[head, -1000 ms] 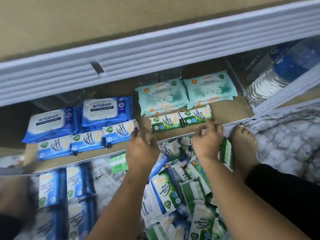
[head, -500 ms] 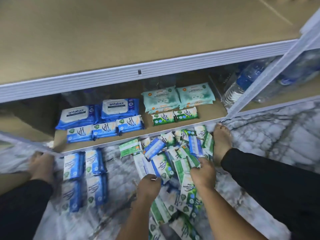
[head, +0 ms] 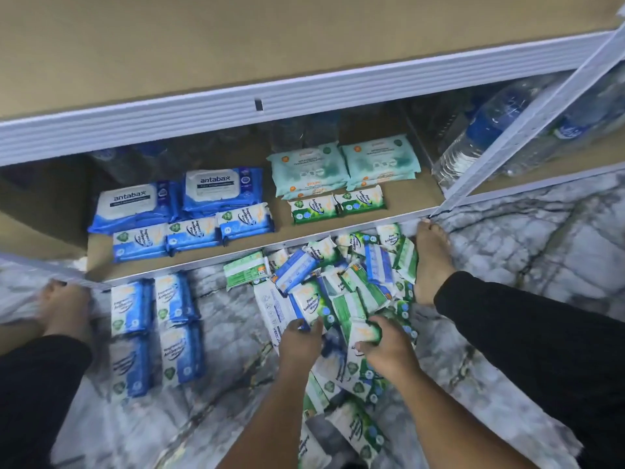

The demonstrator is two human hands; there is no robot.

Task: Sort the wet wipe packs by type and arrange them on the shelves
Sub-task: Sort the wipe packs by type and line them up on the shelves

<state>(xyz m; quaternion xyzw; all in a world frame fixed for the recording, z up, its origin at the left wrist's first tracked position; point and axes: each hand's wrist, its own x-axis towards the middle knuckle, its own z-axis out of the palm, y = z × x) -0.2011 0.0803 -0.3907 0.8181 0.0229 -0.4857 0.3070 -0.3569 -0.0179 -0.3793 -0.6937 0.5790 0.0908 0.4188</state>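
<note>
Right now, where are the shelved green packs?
Head view: green packs sit side by side at the lower shelf's front edge, right of centre, before the teal packs.

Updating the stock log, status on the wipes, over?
Right hand grips a green pack in the floor pile; left hand on the pile, grip unclear. Two green packs shelved. Right foot abuts pile.

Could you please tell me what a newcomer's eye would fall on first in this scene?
First, the jumbled heap of green and blue wipe packs on the marble floor between the person's bare feet, with the left hand pinching a Pine pack and the right hand gripping a green pack. Behind it, the bottom shelf holds neat rows: blue antabax packs left, teal packs right.
</note>
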